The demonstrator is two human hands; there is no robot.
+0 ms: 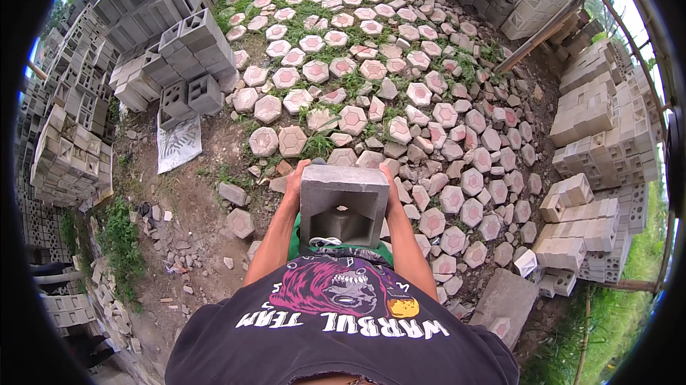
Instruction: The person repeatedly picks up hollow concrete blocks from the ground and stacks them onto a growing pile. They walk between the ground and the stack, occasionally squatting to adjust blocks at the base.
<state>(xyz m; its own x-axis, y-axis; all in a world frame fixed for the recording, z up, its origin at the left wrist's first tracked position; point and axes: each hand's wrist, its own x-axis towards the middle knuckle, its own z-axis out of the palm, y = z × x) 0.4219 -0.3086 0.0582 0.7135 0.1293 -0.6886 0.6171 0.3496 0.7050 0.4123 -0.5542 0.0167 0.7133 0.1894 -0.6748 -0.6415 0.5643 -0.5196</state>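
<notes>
A grey hollow concrete block [344, 179] is held in front of my waist, its square opening facing me. The cavity inside is dark, with a small hole through the far wall. My left hand [297, 178] grips the block's left side and my right hand [391, 183] presses on its right side. The fingers are mostly hidden beyond the block. Past it, hexagonal paving stones [352, 120] with pinkish centres lie scattered over the ground.
Stacked concrete blocks [187, 49] stand at the far left, beside a white sack [180, 143]. More block piles [587, 124] line the right side, near a leaning wooden pole [547, 31]. A flat concrete slab [504, 303] lies at lower right. Rubble [189, 249] covers ground at left.
</notes>
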